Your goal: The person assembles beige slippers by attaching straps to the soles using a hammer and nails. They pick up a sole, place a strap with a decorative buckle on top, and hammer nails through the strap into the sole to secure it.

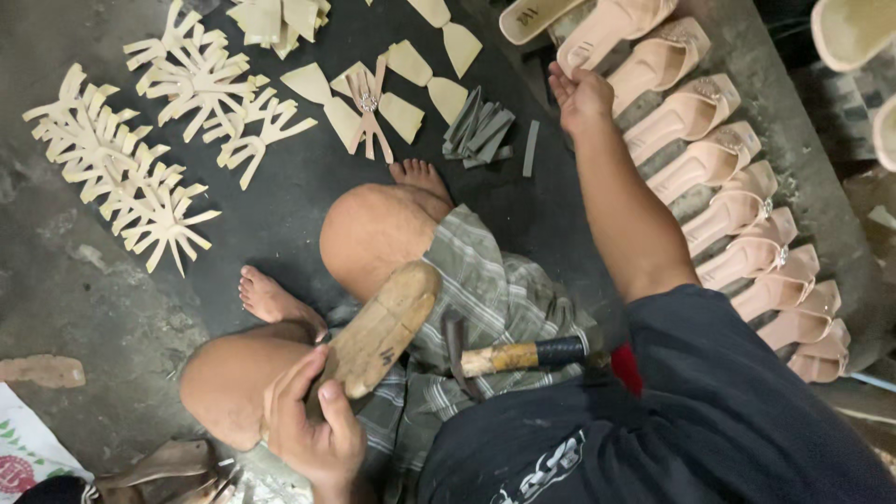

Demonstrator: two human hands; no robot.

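My left hand [313, 420] grips a wooden shoe last [378, 329] that rests across my left knee, its toe pointing up and right. A hammer [511, 356] with a tape-wrapped handle lies on my lap over the striped shorts, touched by neither hand. My right hand [581, 96] is stretched out to the far right, fingers apart and empty, hovering by the upper end of a row of pink sandals [709, 159], close to the second one.
Several beige strap cut-outs [140, 168] are spread on the dark floor at left. Triangular beige pieces and one assembled strap [369, 107] lie ahead of my feet, beside a pile of grey strips [478, 129]. More soles [854, 28] sit at top right.
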